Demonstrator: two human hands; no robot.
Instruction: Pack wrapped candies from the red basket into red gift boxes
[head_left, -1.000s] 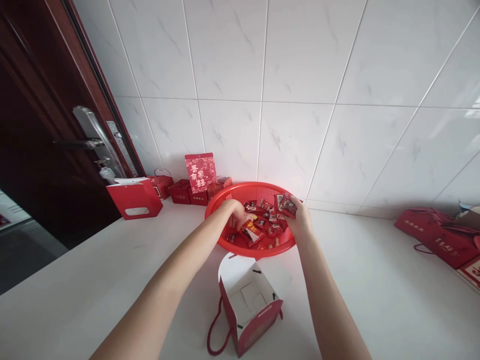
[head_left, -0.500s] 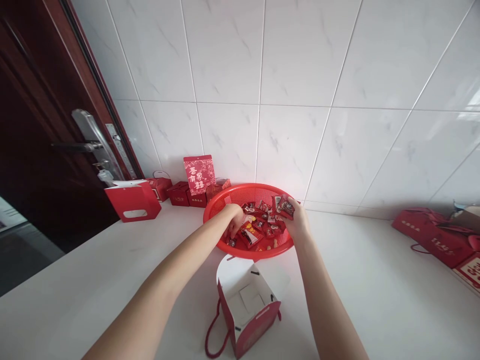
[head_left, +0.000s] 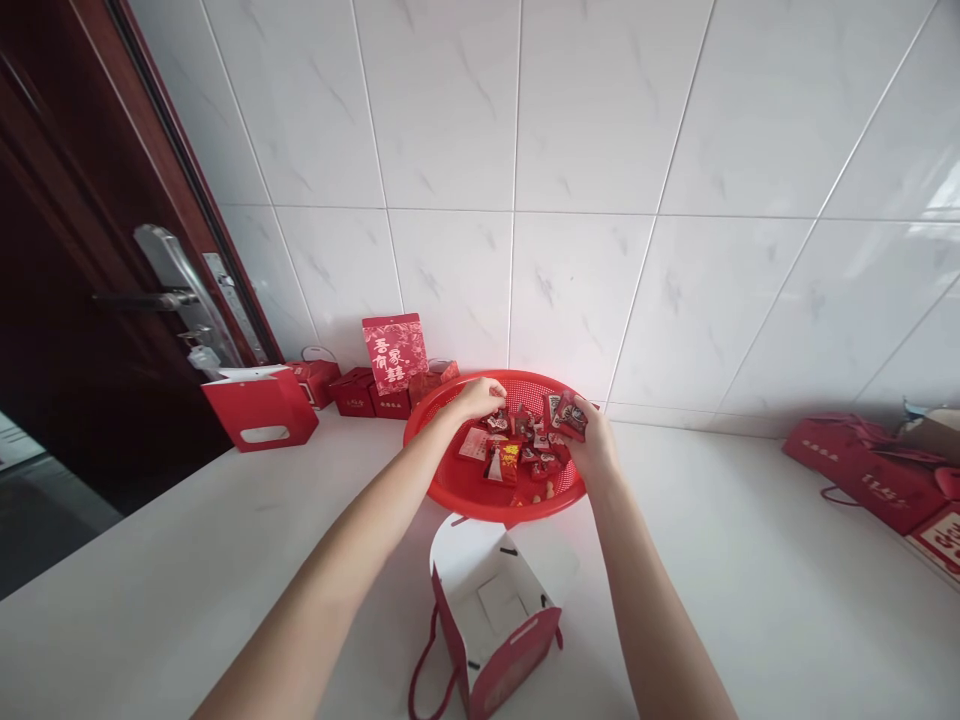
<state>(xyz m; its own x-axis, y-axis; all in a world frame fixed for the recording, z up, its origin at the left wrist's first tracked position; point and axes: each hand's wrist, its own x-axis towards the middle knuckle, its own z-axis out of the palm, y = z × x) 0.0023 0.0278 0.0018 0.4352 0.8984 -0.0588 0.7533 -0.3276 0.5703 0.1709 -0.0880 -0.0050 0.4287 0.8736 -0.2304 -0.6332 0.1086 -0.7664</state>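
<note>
A red plastic basket [head_left: 495, 508] holds several small wrapped candies [head_left: 541, 462], a red packet with yellow print [head_left: 502, 462] and a few peanuts [head_left: 550, 490]. My left hand [head_left: 480, 396] is over the basket's back left part, fingers curled together; what they hold, if anything, I cannot make out. Just below its fingertips lies a dark-wrapped candy. My right hand [head_left: 596, 440] grips wrapped candies [head_left: 573, 416] at the basket's right rim. Nearest me stands an open red gift box [head_left: 517, 660] with a white inside and a red cord handle; its bottom shows bare.
Along the tiled wall stand red boxes [head_left: 354, 392] and an upright printed red card [head_left: 395, 352]. A red bag with a window [head_left: 261, 408] is at left, near a dark door [head_left: 67, 250]. More red boxes [head_left: 870, 475] lie on the white table [head_left: 697, 520] at right.
My left hand has risen from the basket's left side and moved back and slightly right, uncovering a pale red packet. My right hand keeps its candies in nearly the same place.
</note>
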